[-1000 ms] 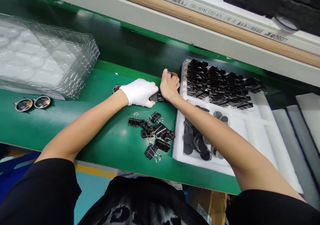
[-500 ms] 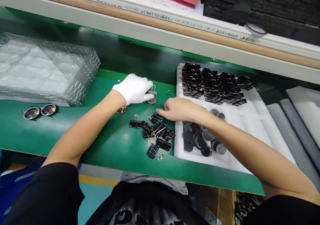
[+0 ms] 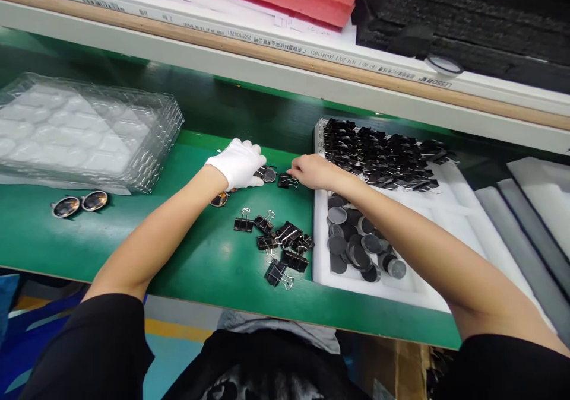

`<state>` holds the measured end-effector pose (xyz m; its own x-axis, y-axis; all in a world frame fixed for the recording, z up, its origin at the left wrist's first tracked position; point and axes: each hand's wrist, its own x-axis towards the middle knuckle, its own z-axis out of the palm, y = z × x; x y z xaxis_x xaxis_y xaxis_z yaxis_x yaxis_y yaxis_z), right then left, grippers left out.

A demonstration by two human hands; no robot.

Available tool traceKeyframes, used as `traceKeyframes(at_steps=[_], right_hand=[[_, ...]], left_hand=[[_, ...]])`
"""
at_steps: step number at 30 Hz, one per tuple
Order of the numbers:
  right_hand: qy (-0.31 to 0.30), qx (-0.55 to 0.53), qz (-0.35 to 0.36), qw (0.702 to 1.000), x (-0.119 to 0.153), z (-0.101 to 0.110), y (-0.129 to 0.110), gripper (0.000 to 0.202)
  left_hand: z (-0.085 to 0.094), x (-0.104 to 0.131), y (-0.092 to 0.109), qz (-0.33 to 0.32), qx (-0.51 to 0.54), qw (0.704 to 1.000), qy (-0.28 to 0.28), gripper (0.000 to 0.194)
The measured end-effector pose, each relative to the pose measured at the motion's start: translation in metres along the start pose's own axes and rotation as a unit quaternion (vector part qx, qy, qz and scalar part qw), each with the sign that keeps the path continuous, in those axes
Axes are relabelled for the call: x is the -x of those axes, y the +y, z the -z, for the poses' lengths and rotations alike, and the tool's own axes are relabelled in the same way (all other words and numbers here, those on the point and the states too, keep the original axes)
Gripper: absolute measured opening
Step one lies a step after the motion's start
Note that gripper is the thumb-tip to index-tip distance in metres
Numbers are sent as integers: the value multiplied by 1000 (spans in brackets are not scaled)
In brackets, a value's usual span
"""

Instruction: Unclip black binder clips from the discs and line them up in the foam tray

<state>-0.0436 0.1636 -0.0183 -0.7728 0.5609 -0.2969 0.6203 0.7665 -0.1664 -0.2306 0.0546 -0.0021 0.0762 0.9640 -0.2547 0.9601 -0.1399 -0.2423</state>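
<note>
My left hand [image 3: 240,164], in a white glove, is closed on a dark round disc [image 3: 269,174]; part of what it grips is hidden under the fingers. My bare right hand [image 3: 307,171] pinches a black binder clip [image 3: 287,180] by its wire handles, just right of the disc and apart from it. Below my left wrist, a round-framed dark lens [image 3: 219,199] lies partly covered. Several loose binder clips [image 3: 285,234] are heaped on the green tabletop [image 3: 191,251] nearer to me.
Sunglasses [image 3: 80,203] lie at left, before stacked clear plastic trays [image 3: 89,130]. At right, a white foam tray [image 3: 427,222] holds dark round discs [image 3: 356,248] and rows of black clips [image 3: 378,154]. Foam sheets [image 3: 529,234] stand beyond it. A shelf edge [image 3: 267,50] crosses the back.
My right hand has moved back from the clip heap and now holds a binder clip. The clip seen upright on the left hand's disc no longer shows there. The view has shifted slightly.
</note>
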Motion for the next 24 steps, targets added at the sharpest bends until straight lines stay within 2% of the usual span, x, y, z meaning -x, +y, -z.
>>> traceKeyframes(at_steps=[2, 4, 6, 8, 12, 16, 21, 24], right_hand=[[16, -20, 3, 1000, -6, 0, -2, 27], [81, -67, -20, 994, -12, 0, -10, 34], [169, -135, -71, 974, -19, -3, -21, 46], [221, -188, -129, 948, -28, -10, -34, 53], [229, -217, -171, 933, -44, -34, -45, 61], [249, -233, -178, 923, -48, -53, -36, 64], [274, -250, -187, 910, -51, -62, -26, 64], [308, -294, -185, 885, -57, -68, -23, 65]], left_hand=[[-4, -3, -3, -6, 21, 1000, -17, 44], [-7, -5, -5, -11, 29, 999, -13, 43], [-9, -5, -5, -14, 24, 1000, -2, 44], [-9, -5, -5, -17, 18, 1000, 2, 45], [-9, -3, -4, -25, 4, 1000, 4, 45], [-10, -3, -7, -32, 14, 999, 2, 44], [-10, -7, -9, -45, 33, 998, 6, 44], [-10, -9, -6, -59, 37, 997, 15, 46]])
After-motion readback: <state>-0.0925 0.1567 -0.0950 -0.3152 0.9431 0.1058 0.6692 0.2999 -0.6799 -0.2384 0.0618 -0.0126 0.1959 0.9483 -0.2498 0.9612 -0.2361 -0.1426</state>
